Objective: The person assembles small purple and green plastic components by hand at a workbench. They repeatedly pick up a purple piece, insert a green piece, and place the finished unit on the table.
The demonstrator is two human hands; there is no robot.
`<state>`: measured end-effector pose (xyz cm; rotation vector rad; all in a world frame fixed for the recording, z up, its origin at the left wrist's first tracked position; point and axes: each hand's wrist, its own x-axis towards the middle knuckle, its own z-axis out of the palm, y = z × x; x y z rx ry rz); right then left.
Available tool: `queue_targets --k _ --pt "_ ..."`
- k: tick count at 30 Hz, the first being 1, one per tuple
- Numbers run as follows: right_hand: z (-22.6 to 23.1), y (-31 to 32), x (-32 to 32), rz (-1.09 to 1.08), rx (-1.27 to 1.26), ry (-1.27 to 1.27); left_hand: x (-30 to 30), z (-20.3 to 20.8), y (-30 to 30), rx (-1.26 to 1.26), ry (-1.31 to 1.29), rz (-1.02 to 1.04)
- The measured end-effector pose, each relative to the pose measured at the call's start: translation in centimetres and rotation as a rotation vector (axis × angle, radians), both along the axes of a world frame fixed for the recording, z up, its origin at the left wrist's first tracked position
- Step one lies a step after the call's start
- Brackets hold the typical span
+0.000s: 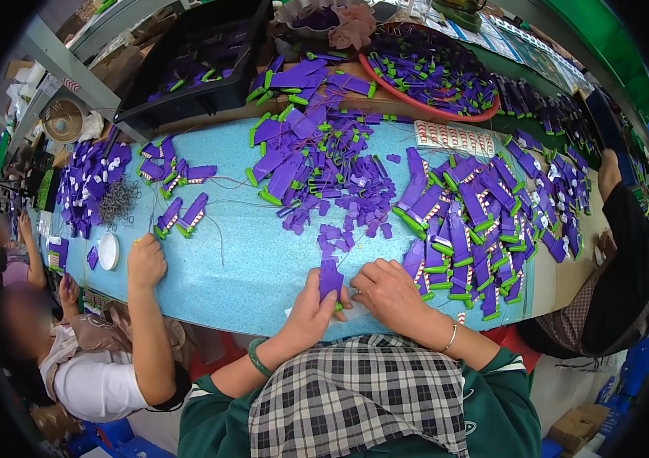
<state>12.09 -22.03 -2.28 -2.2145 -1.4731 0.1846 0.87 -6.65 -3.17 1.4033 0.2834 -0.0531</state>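
1. A purple-and-green plastic piece [330, 281] was gripped by the left hand [307, 311], at 6 o'clock on the blue tabletop [240, 278].
2. The right hand [395, 294] was held narrow at the piece's 4 o'clock; whether anything was pinched cannot be told.
3. Striped purple-and-green pieces [462, 237] were heaped at its 2 o'clock, small purple parts [347, 179] at 12.

The person had two hands [308, 311] [395, 296] and two bracelets [255, 357] [453, 336]; there were one black tray [179, 113], one red basket [447, 117], one white dish [109, 252].
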Motion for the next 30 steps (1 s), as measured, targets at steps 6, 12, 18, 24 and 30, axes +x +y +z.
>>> queue_targets --k 6,12,18,24,30 --pt "0.2 -0.4 0.6 0.036 0.132 0.063 0.8 -0.3 0.7 0.105 0.023 0.014" --pt "4.1 -1.9 2.7 -0.017 0.147 0.568 0.6 0.3 2.3 -0.114 0.038 -0.058" --pt "5.7 -0.6 3.0 -0.036 0.281 0.373 2.3 3.4 0.8 0.207 -0.067 -0.088" --pt "4.5 0.3 1.9 -0.214 0.499 0.717 2.9 3.3 1.3 -0.096 -0.023 0.043" --pt "2.4 0.7 1.5 -0.257 0.533 0.905 3.2 3.1 0.6 -0.387 0.022 0.068"
